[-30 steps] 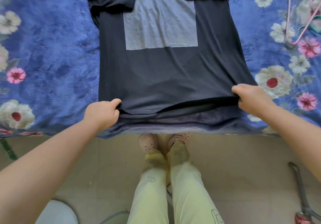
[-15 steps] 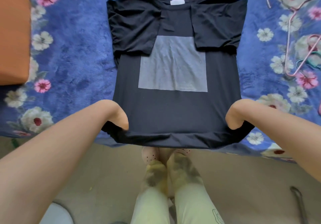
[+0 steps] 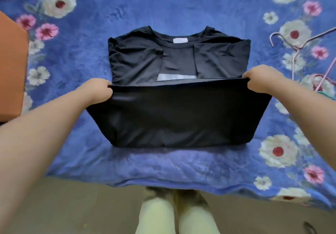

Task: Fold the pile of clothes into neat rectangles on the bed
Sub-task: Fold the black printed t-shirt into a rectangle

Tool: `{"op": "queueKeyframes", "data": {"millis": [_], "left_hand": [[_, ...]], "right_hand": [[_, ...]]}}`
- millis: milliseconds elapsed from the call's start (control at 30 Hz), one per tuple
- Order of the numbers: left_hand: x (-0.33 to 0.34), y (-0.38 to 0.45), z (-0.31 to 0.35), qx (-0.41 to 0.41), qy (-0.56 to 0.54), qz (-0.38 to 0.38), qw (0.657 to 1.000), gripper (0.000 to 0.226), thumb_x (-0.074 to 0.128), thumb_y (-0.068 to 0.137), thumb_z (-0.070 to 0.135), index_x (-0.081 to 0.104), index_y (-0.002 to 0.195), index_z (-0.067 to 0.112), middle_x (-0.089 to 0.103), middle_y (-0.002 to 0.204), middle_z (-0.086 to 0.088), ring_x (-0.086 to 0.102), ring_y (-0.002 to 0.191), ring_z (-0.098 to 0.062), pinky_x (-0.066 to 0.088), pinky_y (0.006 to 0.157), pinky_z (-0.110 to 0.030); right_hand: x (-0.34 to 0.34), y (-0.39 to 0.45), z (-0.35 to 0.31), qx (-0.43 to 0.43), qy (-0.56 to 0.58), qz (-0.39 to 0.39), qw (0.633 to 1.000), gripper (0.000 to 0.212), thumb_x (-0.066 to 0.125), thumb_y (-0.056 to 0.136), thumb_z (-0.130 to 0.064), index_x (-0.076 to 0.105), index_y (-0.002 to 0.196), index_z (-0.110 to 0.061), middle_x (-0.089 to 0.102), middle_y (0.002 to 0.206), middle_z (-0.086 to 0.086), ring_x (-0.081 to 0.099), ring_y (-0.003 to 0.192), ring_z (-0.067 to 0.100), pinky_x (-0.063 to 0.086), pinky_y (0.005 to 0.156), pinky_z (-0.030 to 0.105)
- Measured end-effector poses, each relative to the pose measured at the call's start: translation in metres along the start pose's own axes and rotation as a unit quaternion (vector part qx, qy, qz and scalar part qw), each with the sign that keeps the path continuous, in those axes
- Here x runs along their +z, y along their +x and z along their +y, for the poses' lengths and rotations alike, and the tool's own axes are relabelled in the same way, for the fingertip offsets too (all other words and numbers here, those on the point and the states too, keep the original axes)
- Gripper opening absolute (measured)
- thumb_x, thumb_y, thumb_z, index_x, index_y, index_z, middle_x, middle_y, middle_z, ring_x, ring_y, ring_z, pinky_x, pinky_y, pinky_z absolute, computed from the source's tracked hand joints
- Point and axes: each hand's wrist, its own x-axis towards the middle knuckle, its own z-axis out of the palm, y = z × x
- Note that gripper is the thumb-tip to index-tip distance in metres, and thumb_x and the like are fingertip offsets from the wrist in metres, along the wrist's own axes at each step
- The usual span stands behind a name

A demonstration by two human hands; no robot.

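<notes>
Black T-shirt [image 3: 174, 117] on the bed [image 3: 163, 164], left hand [image 3: 99, 90] and right hand [image 3: 260, 78] fingers pinching its hem corners, lower half lifted over, sleeves folded beyond the fingers, pink hanger [image 3: 298, 52] right of them.

A single wide-angle view looks from the person's head, forward and steeply down over both forearms onto the near edge of the bed [image 3: 174, 168]. It sits close, so the black shirt [image 3: 180, 121] fills the middle while the floor [image 3: 72, 208] and the person's legs show along the bottom. Straight lines bow toward the frame's edges.
</notes>
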Motion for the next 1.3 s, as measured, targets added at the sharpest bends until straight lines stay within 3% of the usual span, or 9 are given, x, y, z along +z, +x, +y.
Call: {"op": "queueKeyframes", "data": {"millis": [67, 133, 333, 467, 533, 600, 700, 1100, 1300], "left_hand": [[-0.017, 0.016, 0.004, -0.012, -0.015, 0.043, 0.999, 0.016, 0.037, 0.085, 0.003, 0.05, 0.079, 0.007, 0.05, 0.085, -0.013, 0.045, 0.085, -0.032, 0.034, 0.068, -0.033], [-0.036, 0.038, 0.01, -0.019, -0.009, 0.066, 0.998, 0.019, 0.036, 0.084, 0.0, 0.053, 0.091, 0.006, 0.047, 0.084, -0.011, 0.042, 0.083, -0.03, 0.033, 0.066, -0.033], [-0.067, 0.095, 0.016, 0.029, 0.031, 0.103, 0.994, 0.032, 0.035, 0.082, -0.004, 0.055, 0.102, 0.01, 0.05, 0.091, -0.011, 0.046, 0.084, -0.032, 0.036, 0.064, -0.033], [-0.077, 0.129, 0.015, 0.035, 0.041, 0.128, 0.99, 0.029, 0.036, 0.083, -0.004, 0.054, 0.1, 0.01, 0.051, 0.088, -0.012, 0.047, 0.081, -0.032, 0.035, 0.063, -0.032], [-0.079, 0.144, 0.018, 0.032, 0.04, 0.127, 0.991, 0.024, 0.036, 0.082, -0.004, 0.053, 0.093, 0.009, 0.051, 0.084, -0.011, 0.046, 0.078, -0.031, 0.034, 0.061, -0.031], [-0.08, 0.157, 0.022, 0.025, 0.047, 0.118, 0.992, 0.018, 0.037, 0.08, -0.005, 0.049, 0.085, 0.009, 0.048, 0.077, -0.007, 0.045, 0.075, -0.03, 0.031, 0.057, -0.029], [-0.079, 0.174, 0.024, 0.003, 0.034, 0.133, 0.99, 0.016, 0.039, 0.077, -0.006, 0.044, 0.081, 0.008, 0.042, 0.072, -0.005, 0.043, 0.074, -0.029, 0.026, 0.054, -0.028], [-0.078, 0.232, 0.037, -0.085, 0.074, 0.131, 0.985, 0.026, 0.044, 0.083, -0.005, 0.059, 0.104, 0.0, 0.058, 0.11, -0.023, 0.053, 0.104, -0.04, 0.043, 0.081, -0.038], [-0.062, 0.246, 0.041, -0.096, 0.039, 0.155, 0.982, 0.032, 0.041, 0.088, -0.002, 0.049, 0.118, -0.002, 0.051, 0.119, -0.027, 0.047, 0.112, -0.044, 0.041, 0.087, -0.045]], "right_hand": [[-0.01, 0.016, 0.004, 0.03, -0.018, 0.052, 0.998, 0.036, 0.042, 0.086, -0.002, 0.061, 0.114, -0.015, 0.056, 0.102, 0.014, 0.054, 0.1, 0.034, 0.039, 0.069, 0.033], [-0.025, 0.034, 0.005, 0.065, -0.044, 0.076, 0.994, 0.024, 0.043, 0.086, 0.0, 0.062, 0.097, -0.011, 0.048, 0.078, 0.009, 0.052, 0.085, 0.032, 0.033, 0.069, 0.032], [-0.05, 0.071, 0.011, 0.119, -0.135, 0.084, 0.98, 0.028, 0.044, 0.083, 0.003, 0.042, 0.061, -0.012, 0.039, 0.061, 0.004, 0.041, 0.063, 0.021, 0.025, 0.071, 0.033], [-0.058, 0.093, 0.015, 0.15, -0.138, 0.107, 0.973, 0.021, 0.045, 0.084, 0.0, 0.061, 0.083, -0.013, 0.043, 0.065, 0.002, 0.05, 0.079, 0.025, 0.025, 0.071, 0.031], [-0.063, 0.106, 0.015, 0.155, -0.116, 0.105, 0.975, 0.026, 0.046, 0.085, -0.001, 0.064, 0.096, -0.015, 0.058, 0.084, 0.006, 0.056, 0.092, 0.028, 0.032, 0.078, 0.031], [-0.064, 0.122, 0.014, 0.152, -0.095, 0.116, 0.977, 0.028, 0.046, 0.086, -0.001, 0.065, 0.101, -0.015, 0.063, 0.102, 0.009, 0.057, 0.101, 0.029, 0.035, 0.085, 0.031], [-0.067, 0.142, 0.017, 0.155, -0.087, 0.139, 0.974, 0.028, 0.045, 0.086, 0.0, 0.066, 0.1, -0.014, 0.064, 0.103, 0.011, 0.056, 0.101, 0.03, 0.032, 0.091, 0.033], [-0.063, 0.216, 0.019, 0.128, -0.097, 0.156, 0.975, 0.022, 0.05, 0.079, 0.005, 0.067, 0.09, -0.003, 0.066, 0.092, 0.021, 0.051, 0.101, 0.033, 0.022, 0.101, 0.032], [-0.04, 0.235, 0.01, 0.164, 0.009, 0.169, 0.972, 0.028, 0.042, 0.088, 0.001, 0.055, 0.111, 0.004, 0.054, 0.116, 0.028, 0.041, 0.115, 0.038, 0.029, 0.097, 0.04]]}}
